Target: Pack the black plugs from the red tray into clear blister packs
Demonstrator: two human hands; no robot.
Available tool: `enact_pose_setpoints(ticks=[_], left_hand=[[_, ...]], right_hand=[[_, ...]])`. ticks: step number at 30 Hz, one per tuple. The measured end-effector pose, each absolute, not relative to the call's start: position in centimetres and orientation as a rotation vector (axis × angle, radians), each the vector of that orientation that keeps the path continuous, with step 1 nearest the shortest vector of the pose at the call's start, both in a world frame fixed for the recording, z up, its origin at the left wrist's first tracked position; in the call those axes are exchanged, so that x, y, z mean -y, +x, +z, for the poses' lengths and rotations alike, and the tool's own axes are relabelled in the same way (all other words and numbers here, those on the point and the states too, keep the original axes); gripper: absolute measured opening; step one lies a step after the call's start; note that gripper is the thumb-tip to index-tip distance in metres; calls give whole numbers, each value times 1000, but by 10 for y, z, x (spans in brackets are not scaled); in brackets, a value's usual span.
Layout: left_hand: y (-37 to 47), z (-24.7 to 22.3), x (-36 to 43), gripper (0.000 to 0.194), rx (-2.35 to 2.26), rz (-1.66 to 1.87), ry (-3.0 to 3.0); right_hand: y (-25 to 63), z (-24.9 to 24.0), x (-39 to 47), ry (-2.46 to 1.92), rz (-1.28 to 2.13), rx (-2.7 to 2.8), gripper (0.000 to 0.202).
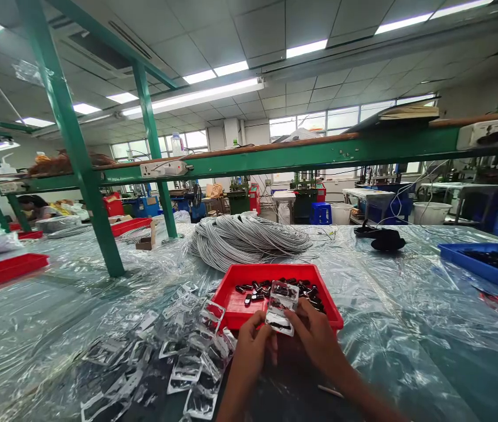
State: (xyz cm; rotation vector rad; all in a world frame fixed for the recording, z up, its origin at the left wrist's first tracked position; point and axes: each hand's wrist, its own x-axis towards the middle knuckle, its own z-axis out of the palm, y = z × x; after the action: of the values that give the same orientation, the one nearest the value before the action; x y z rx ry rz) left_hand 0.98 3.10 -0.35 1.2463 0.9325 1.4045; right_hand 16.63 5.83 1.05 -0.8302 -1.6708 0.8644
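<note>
Both hands hold a clear plastic blister pack [282, 305] with white edges and something dark inside, in front of the red tray. My left hand [254, 343] pinches its lower left side. My right hand [312, 328] grips it from the right, the thumb lying over its lower part. Behind the pack, the red tray [231, 316] carries many small glossy black pieces [255, 290], partly hidden by the pack and my fingers. To the left of my hands a loose heap of similar clear packs [187, 369] spreads over the table.
A big coil of grey cable [249, 240] lies behind the tray. At the right are a blue tray [481, 266] of dark items and a black object [387, 239]. Another red tray [6, 275] sits far left. A green post [85, 193] and shelf beam [266, 159] stand over the plastic-covered table.
</note>
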Motion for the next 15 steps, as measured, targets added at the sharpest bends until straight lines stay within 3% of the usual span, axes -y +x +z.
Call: enact_pose_setpoints(ticks=[5, 8, 10, 15], left_hand=[[12, -7, -30, 20, -863, 1454, 1170], [15, -7, -30, 23, -913, 1455, 1156], [17, -7, -29, 24, -1021, 1434, 1191], [17, -1, -26, 22, -1263, 1429, 1279]], right_hand=[[153, 3, -57, -787, 1563, 1404, 53], [154, 1, -61, -772, 1771, 1391, 59], [162, 4, -65, -913, 1603, 1527, 56], [181, 20, -65, -1072, 502, 1832, 30]])
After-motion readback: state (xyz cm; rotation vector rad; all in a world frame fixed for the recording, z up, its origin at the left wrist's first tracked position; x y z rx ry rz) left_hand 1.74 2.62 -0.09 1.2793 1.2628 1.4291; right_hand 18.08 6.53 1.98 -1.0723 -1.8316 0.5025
